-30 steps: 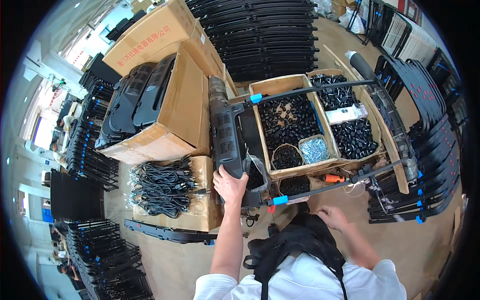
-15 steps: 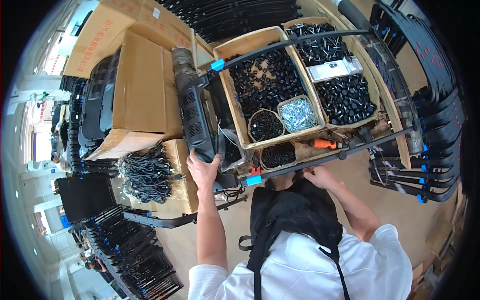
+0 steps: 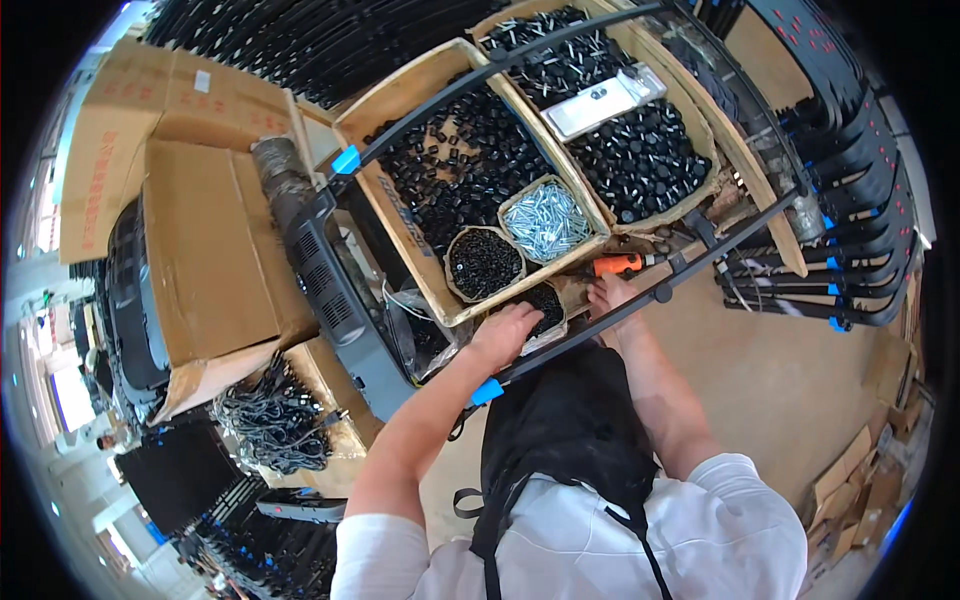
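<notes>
My left hand [image 3: 506, 337] reaches over the near frame bar, its bent fingers drawn together at a small open box of tiny black parts [image 3: 546, 303]. What lies between those fingertips is hidden. Just beyond the same bar, my right hand [image 3: 612, 296] is close below an orange-and-black hand tool [image 3: 618, 264], fingers apart, with nothing visible in them. A black frame with a slotted housing [image 3: 325, 283] stretches across the bench, its near bar [image 3: 640, 292] passing in front of both hands. Blue tape [image 3: 486, 391] wraps its near corner.
A wooden tray [image 3: 400, 225] contains black caps, a box of silver screws [image 3: 545, 222] and a round tub of small black parts [image 3: 486, 264]. To its right, another bin holds black knobs [image 3: 640, 165] and a white case [image 3: 605, 102]. Bundled cables [image 3: 275, 418] and cardboard boxes [image 3: 205, 255] stand left.
My left hand has left the slotted housing and moved right to the small parts box. My right hand has moved forward past the near bar. The view has shifted and turned.
</notes>
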### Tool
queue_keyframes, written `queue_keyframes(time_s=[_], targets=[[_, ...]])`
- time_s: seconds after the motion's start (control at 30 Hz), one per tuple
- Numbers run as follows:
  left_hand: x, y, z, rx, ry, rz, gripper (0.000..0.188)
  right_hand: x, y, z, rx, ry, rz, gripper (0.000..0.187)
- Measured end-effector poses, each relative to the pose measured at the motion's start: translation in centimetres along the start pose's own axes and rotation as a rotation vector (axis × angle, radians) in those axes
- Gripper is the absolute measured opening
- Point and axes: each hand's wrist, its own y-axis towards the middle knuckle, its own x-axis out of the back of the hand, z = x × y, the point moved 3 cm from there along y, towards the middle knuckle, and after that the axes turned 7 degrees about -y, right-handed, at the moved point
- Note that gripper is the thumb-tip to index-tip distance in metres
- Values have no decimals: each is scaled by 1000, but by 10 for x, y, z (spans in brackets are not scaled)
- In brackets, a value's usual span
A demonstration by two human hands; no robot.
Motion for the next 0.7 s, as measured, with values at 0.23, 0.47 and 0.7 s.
queue_keyframes(time_s=[0.23,0.47,0.7], targets=[[-36,45,25,-167,273,278,63,-26,12,28,10,-194,-393,27],[-53,57,30,-110,313,421,26,4,-14,46,-18,197,-15,22],[-51,64,51,91,-214,321,27,33,-107,26,85,499,169,42]])
